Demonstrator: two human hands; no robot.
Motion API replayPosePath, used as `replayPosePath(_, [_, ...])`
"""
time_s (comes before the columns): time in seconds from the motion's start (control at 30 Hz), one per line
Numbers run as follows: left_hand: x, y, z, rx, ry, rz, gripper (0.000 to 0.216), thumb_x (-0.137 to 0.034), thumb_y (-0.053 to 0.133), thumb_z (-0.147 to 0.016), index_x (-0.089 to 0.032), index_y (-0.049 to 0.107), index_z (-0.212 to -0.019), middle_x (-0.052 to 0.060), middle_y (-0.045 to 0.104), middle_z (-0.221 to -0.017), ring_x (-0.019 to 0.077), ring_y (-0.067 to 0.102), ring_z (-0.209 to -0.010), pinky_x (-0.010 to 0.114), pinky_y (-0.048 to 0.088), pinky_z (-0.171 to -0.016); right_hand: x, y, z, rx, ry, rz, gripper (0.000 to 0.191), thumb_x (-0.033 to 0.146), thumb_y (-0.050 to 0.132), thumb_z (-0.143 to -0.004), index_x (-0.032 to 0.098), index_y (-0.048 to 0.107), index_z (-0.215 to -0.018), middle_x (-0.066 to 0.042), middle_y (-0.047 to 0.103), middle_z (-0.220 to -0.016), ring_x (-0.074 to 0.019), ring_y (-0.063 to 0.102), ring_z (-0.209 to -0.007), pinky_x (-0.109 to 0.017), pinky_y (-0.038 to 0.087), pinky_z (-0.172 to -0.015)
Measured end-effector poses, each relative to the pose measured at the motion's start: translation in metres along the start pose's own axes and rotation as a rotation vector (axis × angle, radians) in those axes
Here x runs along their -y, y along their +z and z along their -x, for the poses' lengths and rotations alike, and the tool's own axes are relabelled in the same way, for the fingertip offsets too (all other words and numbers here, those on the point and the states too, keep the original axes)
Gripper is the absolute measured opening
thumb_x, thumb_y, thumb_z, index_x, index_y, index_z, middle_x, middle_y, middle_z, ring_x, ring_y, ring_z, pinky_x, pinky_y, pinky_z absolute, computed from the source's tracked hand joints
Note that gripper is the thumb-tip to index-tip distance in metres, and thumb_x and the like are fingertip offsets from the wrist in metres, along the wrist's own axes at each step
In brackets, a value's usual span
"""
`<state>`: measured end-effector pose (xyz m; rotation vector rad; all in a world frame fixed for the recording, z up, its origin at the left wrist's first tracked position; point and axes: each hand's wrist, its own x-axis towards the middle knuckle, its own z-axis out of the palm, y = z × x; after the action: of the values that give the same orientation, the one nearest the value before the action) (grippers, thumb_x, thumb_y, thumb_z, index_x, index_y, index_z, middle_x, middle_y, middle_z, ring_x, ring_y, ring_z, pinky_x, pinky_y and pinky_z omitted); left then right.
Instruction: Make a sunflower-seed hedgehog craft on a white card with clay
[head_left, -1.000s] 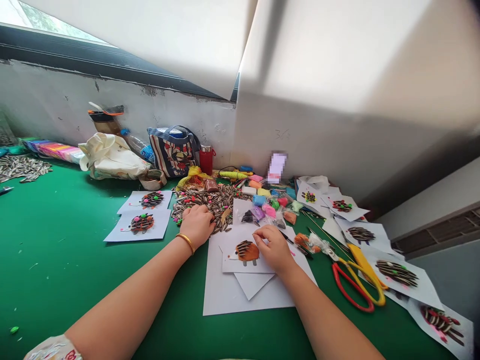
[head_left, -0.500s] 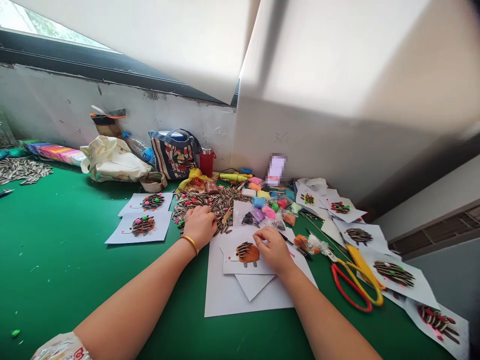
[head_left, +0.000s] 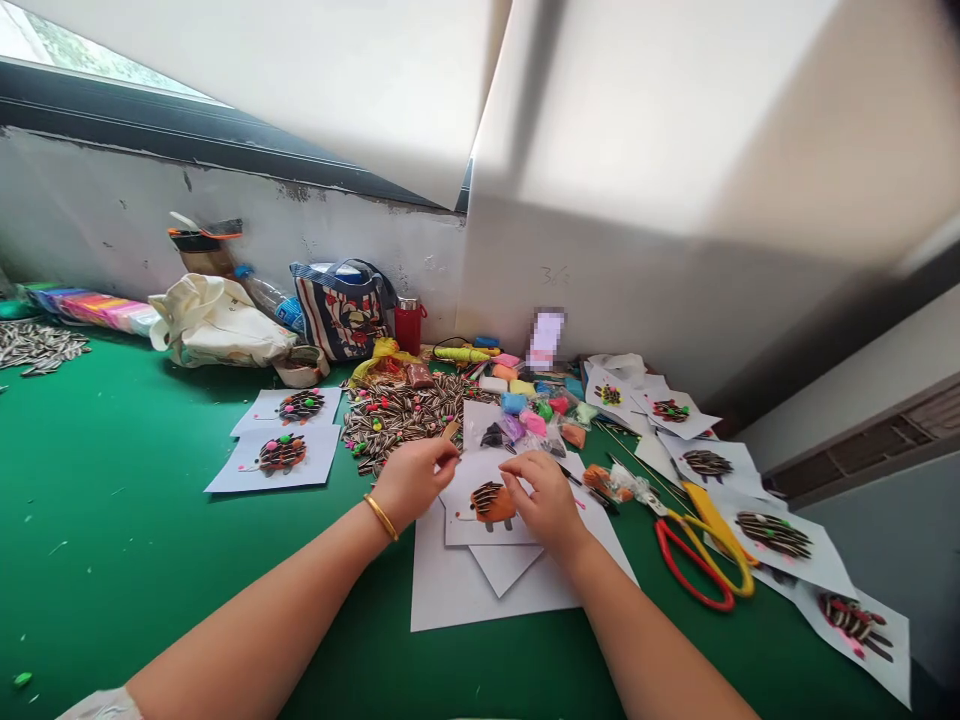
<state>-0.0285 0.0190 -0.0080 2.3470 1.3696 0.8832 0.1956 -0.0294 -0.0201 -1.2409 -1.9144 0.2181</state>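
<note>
Now | left hand [head_left: 411, 482] seemingly pinches seed [head_left: 451, 431] at card [head_left: 459, 530] edge | right hand [head_left: 549, 500] on card, grip unclear | table [head_left: 150, 560] open leftward

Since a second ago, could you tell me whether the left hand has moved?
Yes: the left hand has drawn off the seed pile, rightwards to the hedgehog card.

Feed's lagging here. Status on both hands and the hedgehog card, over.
Left hand pinched shut at edge of card, contents unclear. Right hand resting on card beside clay hedgehog. Seed pile behind, nothing between.
</note>
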Motion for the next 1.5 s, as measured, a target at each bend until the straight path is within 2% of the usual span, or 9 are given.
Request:
replayPosePath(0.1, [-0.017,0.013,0.011,0.120,0.095,0.052,0.015,-0.024,0.055,-0.083,-0.023,0.070,-0.085,0.002,0.072,-0.079,0.0164,0.064,-0.074,0.027,0.046,-0.071,0.010,0.000,0.003,0.046,-0.073,-0.004,0.020,0.026,0.054,-0.091,0.024,0.065,-0.108,-0.006,0.067,-0.094,-0.0223,0.059,-0.091,-0.037,0.045,-0.081])
replayPosePath(0.27, [-0.027,0.022,0.018,0.187,0.125,0.017,0.013,-0.019,0.056,-0.081,-0.022,0.068,-0.077,0.002,0.069,-0.074,0.0166,0.062,-0.071,0.027,0.044,-0.067,0.012,0.004,0.005,0.151,-0.116,-0.010,0.018,0.021,0.053,-0.092,0.025,0.067,-0.102,-0.005,0.070,-0.093,-0.0211,0.060,-0.089,-0.035,0.044,-0.080])
replayPosePath(0.47, [-0.023,0.020,0.016,0.210,0.126,0.049,0.011,-0.019,0.057,-0.083,-0.022,0.068,-0.084,0.001,0.070,-0.081,0.0170,0.063,-0.077,0.027,0.044,-0.071,0.007,0.001,0.004,0.159,-0.095,-0.027,0.016,0.020,0.054,-0.091,0.024,0.068,-0.097,-0.005,0.069,-0.091,-0.0206,0.061,-0.087,-0.035,0.044,-0.080])
replayPosePath(0.63, [-0.018,0.018,0.012,0.177,0.105,0.039,0.012,-0.022,0.054,-0.089,-0.022,0.066,-0.088,0.002,0.070,-0.088,0.0182,0.062,-0.085,0.029,0.045,-0.077,0.000,-0.009,0.004,0.114,0.031,0.009,0.016,0.014,0.057,-0.085,0.024,0.069,-0.086,-0.004,0.067,-0.088,-0.0207,0.059,-0.089,-0.035,0.045,-0.080])
replayPosePath(0.77, [-0.015,0.018,0.011,0.169,0.074,0.004,0.013,-0.023,0.051,-0.089,-0.022,0.064,-0.087,0.003,0.068,-0.088,0.0188,0.061,-0.085,0.029,0.045,-0.075,-0.007,-0.013,0.004,0.176,0.130,-0.002,0.018,0.010,0.055,-0.080,0.022,0.067,-0.084,-0.002,0.067,-0.084,-0.0193,0.059,-0.084,-0.033,0.045,-0.077])
replayPosePath(0.97, [-0.015,0.019,0.012,0.218,0.008,-0.019,0.015,-0.026,0.048,-0.091,-0.022,0.063,-0.089,0.002,0.068,-0.088,0.0183,0.061,-0.082,0.029,0.043,-0.072,-0.005,-0.013,0.003,0.325,0.240,-0.014,0.018,0.012,0.053,-0.079,0.022,0.067,-0.083,-0.001,0.069,-0.086,-0.0162,0.059,-0.080,-0.028,0.043,-0.070])
replayPosePath(1.23, [-0.014,0.020,0.011,0.236,-0.009,-0.030,0.013,-0.026,0.049,-0.090,-0.022,0.062,-0.088,0.001,0.067,-0.087,0.0186,0.061,-0.081,0.029,0.041,-0.071,-0.012,-0.007,0.004,0.325,0.191,0.106,0.016,0.011,0.054,-0.079,0.021,0.067,-0.080,-0.001,0.066,-0.083,-0.0164,0.057,-0.081,-0.027,0.040,-0.072])
replayPosePath(1.5, [-0.013,0.021,0.012,0.238,-0.003,-0.026,0.014,-0.026,0.049,-0.090,-0.022,0.062,-0.088,0.001,0.067,-0.086,0.0185,0.061,-0.080,0.029,0.040,-0.070,-0.012,-0.003,0.005,0.333,0.204,0.083,0.016,0.011,0.054,-0.079,0.021,0.066,-0.081,-0.001,0.067,-0.083,-0.0164,0.057,-0.081,-0.026,0.040,-0.072])
